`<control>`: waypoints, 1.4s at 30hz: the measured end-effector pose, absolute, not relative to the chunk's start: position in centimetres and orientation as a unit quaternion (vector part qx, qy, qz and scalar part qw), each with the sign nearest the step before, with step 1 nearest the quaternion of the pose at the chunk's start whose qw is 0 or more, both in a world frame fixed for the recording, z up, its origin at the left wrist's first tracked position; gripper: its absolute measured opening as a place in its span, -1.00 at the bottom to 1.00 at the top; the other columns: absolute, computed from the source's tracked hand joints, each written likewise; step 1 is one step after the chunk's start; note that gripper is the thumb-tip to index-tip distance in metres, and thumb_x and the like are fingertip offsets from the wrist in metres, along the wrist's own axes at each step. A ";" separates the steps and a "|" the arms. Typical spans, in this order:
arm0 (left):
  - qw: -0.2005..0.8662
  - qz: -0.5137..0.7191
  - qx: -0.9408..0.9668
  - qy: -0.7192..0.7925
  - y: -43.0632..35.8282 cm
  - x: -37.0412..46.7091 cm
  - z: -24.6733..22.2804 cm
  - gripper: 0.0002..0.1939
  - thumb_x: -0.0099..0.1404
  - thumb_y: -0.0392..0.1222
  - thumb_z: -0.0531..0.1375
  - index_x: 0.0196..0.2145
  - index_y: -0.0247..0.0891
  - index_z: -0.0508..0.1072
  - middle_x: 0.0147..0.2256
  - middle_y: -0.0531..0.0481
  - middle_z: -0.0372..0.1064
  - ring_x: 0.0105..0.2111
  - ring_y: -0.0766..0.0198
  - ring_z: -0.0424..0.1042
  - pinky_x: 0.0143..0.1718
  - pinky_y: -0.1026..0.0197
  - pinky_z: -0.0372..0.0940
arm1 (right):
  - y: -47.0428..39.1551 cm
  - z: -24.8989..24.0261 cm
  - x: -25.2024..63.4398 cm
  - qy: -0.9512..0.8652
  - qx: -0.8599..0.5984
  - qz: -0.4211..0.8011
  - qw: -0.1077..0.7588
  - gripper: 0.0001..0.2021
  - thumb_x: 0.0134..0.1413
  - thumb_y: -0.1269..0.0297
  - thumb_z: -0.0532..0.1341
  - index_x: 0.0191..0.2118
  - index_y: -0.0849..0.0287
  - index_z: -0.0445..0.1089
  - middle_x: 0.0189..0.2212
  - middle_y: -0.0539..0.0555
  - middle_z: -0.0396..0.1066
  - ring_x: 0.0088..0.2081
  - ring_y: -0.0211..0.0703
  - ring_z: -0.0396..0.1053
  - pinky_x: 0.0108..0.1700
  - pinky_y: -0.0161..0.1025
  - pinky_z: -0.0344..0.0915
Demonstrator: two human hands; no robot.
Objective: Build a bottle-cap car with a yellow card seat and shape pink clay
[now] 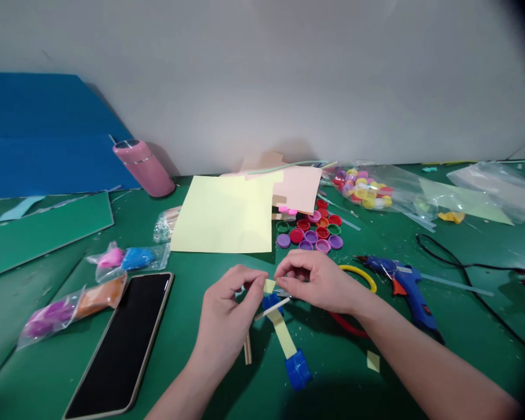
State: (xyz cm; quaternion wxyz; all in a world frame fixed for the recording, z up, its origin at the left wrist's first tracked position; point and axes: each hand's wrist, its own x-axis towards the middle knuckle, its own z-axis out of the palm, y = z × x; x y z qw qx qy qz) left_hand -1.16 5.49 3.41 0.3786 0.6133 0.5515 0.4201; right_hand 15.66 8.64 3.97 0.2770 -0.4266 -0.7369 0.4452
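Note:
My left hand (pixel 230 318) and my right hand (pixel 312 280) meet at the middle of the table, fingertips pinched at a small pale yellow paper piece (pixel 269 286). Just below them lies a yellow paper strip (pixel 284 335) with a blue piece (pixel 298 370) at its near end and another blue piece (pixel 272 303) at its far end. A short white stick (pixel 273 309) crosses the strip near the far end. Under my right hand and forearm show a yellow loop (pixel 370 277) and a red loop, seemingly scissors handles. Thin wooden sticks (pixel 248 350) lie beside my left wrist.
A blue glue gun (pixel 409 286) with a black cord lies right. Ahead are a yellow paper sheet (pixel 223 216), coloured bottle caps (pixel 310 236) and a bag of caps (pixel 365 189). Left are a phone (pixel 125 344), bagged clay (pixel 76 306) and a tilted pink tumbler (pixel 144 169).

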 end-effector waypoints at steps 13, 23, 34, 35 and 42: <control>0.423 0.409 0.578 0.565 5.2 -1.2 3.2 -0.88 0.16 -0.17 0.14 -0.38 -0.18 0.47 -0.42 0.06 0.37 -0.42 0.33 0.31 -0.43 0.33 0.22 | 8.5 4.6 15.9 -0.803 -0.397 0.343 0.283 -0.90 -0.09 0.52 0.15 -0.46 0.22 0.36 -0.52 -0.06 0.25 -0.48 -0.37 0.20 -0.44 -0.42 0.13; 0.451 0.407 0.542 0.581 4.6 -1.7 2.9 -0.77 0.17 -0.08 0.11 -0.25 -0.19 0.44 -0.40 0.03 0.38 -0.38 0.29 0.34 -0.37 0.28 0.25 | 8.5 4.7 16.7 -0.861 -0.382 0.233 0.241 -0.92 -0.04 0.46 0.13 -0.41 0.20 0.36 -0.47 0.00 0.26 -0.43 -0.28 0.21 -0.39 -0.34 0.13; 0.350 0.348 0.728 0.476 3.9 -1.3 3.4 -0.74 0.12 -0.34 0.10 -0.19 -0.26 0.35 -0.31 -0.05 0.30 -0.27 0.22 0.33 -0.25 0.15 0.28 | 7.2 6.2 17.4 -0.922 -0.326 0.107 0.180 -0.81 0.10 0.39 0.02 -0.38 0.22 0.37 -0.45 0.07 0.28 -0.41 -0.22 0.14 -0.38 -0.28 0.07; 0.350 0.344 0.732 0.472 4.0 -1.3 3.5 -0.75 0.13 -0.35 0.09 -0.19 -0.27 0.35 -0.31 -0.06 0.30 -0.26 0.22 0.33 -0.25 0.14 0.28 | 7.2 6.3 17.4 -0.925 -0.323 0.098 0.175 -0.81 0.10 0.38 0.02 -0.37 0.23 0.37 -0.44 0.07 0.28 -0.41 -0.22 0.14 -0.38 -0.27 0.07; 0.355 0.313 0.743 0.472 4.3 -1.1 3.6 -0.79 0.15 -0.35 0.05 -0.25 -0.26 0.38 -0.34 -0.06 0.30 -0.28 0.19 0.33 -0.25 0.10 0.27 | 7.3 6.4 17.4 -0.938 -0.305 0.077 0.148 -0.84 0.10 0.38 0.03 -0.35 0.22 0.35 -0.41 0.08 0.30 -0.39 -0.20 0.14 -0.36 -0.26 0.08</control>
